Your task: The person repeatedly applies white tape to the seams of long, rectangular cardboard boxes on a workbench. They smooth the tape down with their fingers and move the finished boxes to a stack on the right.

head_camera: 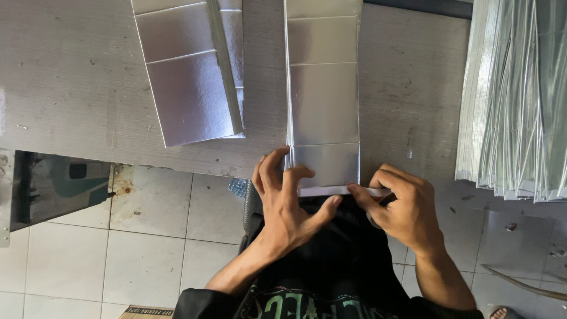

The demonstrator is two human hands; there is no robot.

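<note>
Our left hand (286, 198) presses the shiny foil sheet (323, 100) at the table (71, 77) edge. Our right hand (401, 204) pinches a white strip (325, 191) there. If we pull sideways, the strip may stick on crooked.

A small workshop or packing area, seen from above. A rough grey worktable (71, 77) with a scuffed, stained top fills the upper part of the view. Long strips of shiny silver foil-faced sheet (323, 88), creased into equal panels, lie on it, and a second folded piece (189, 82) lies nearby. At the right edge stands a thick stack of the same silver sheets (520, 100), many layers deep, suggesting repeated production work. Below the table is a floor of pale tiles (147, 236), dirty and marked with rust stains. The corner of a cardboard box (144, 311) shows at the bottom edge.
</note>
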